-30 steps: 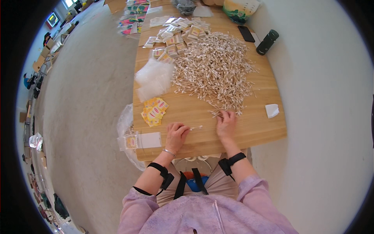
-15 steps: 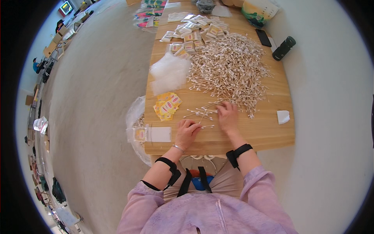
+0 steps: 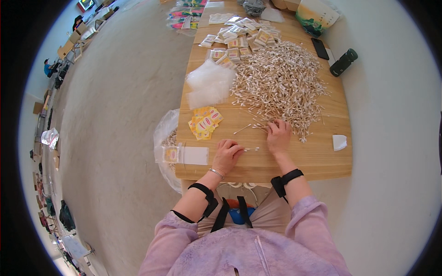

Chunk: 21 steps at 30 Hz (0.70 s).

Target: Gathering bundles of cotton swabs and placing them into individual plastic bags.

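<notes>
Clock centred between your hands, 12 straight ahead. Your bare left hand [image 3: 228,155], 9 o'clock, pinches slender wooden cotton swabs with white tips [image 3: 252,149], ends out to the right; count unclear. Farther along 9: flat white rectangular card [image 3: 195,155] beside a clear plastic pouch [image 3: 170,155] of swabs.

Your bare right hand [image 3: 279,135], 2 o'clock, has fingers curled at the near edge of the broad, tan-and-white swab heap [image 3: 281,83]; can't tell whether it grips any.

Changed within 0.5 s: the scatter between your hands has thinned, leaving 1 lone wooden swab [image 3: 241,129] at 11. Loose swabs now seem mostly at your fingertips or the heap's edge.

Beyond: small yellow printed cards [image 3: 205,123], 10; translucent plastic sheets [image 3: 209,85], 11; filled clear packets [image 3: 244,41], 12.
</notes>
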Available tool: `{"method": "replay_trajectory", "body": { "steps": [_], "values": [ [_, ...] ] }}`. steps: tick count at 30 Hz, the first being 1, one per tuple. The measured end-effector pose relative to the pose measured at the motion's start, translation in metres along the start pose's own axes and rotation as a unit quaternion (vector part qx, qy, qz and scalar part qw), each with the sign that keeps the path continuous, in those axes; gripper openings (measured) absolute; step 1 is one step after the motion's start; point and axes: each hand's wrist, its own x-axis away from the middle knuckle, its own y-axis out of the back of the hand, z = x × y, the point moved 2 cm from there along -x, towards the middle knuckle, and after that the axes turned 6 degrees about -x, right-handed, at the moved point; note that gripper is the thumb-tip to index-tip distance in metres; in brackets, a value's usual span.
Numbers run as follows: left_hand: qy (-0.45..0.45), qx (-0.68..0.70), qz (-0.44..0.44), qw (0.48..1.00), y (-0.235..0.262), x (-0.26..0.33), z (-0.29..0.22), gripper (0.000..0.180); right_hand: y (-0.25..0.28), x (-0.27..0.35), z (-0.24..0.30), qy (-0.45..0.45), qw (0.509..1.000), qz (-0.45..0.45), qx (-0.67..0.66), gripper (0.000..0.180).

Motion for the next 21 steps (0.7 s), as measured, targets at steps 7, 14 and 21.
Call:
{"method": "replay_trajectory", "body": {
  "steps": [7, 14, 21],
  "values": [
    [0.036, 0.034, -0.041, 0.998, 0.002, -0.01, 0.0, 0.014, 0.011, 0.014, 0.01, 0.023, 0.998, 0.063, -0.02, 0.024],
    [0.09, -0.026, -0.025, 0.995, -0.002, -0.046, 0.011, 0.01, 0.009, 0.017, 0.006, -0.014, 1.0, 0.017, -0.017, 0.021],
    [0.029, 0.005, 0.019, 0.999, 0.001, -0.02, 0.017, 0.008, -0.002, 0.017, 0.03, 0.038, 0.999, 0.018, -0.02, 0.011]
  ]
}}
